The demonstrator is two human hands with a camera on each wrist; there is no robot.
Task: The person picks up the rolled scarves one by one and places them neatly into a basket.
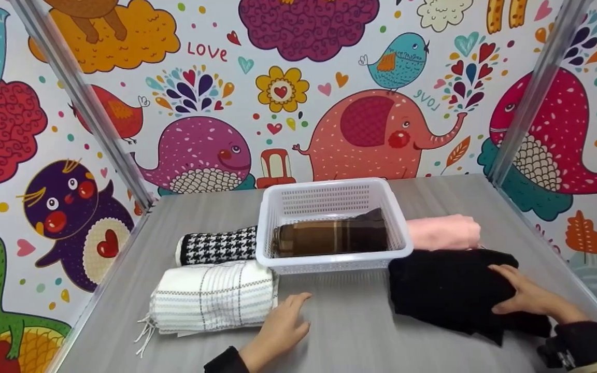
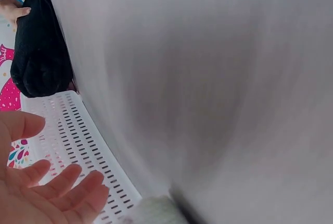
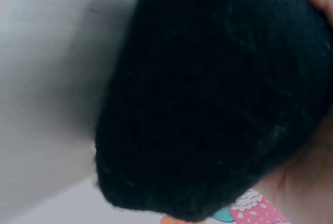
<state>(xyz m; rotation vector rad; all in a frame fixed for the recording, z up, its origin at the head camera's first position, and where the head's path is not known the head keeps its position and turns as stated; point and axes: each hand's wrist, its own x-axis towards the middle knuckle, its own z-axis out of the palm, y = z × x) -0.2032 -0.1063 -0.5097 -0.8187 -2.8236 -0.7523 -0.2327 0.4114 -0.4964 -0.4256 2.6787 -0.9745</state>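
My right hand (image 1: 529,295) holds the right end of a loosely rolled black cloth (image 1: 449,290), thumb and fingers spread on either side of it. The cloth fills most of the right wrist view, and its exact kind cannot be told. My left hand (image 1: 284,324) is beside the right end of a rolled white striped scarf (image 1: 213,298) with fringe. In the left wrist view its fingers (image 2: 86,193) are loosely spread and hold nothing. Between the rolls stands a white plastic basket (image 1: 333,263), with a rolled brown plaid cloth (image 1: 329,237) lying inside.
Left of the basket lies a black-and-white houndstooth roll (image 1: 218,246). A pink roll (image 1: 443,232) lies to the right, behind the black cloth. The grey tabletop (image 1: 340,326) is bounded by cartoon-printed panels (image 1: 278,129) with metal posts (image 1: 519,98) at the corners.
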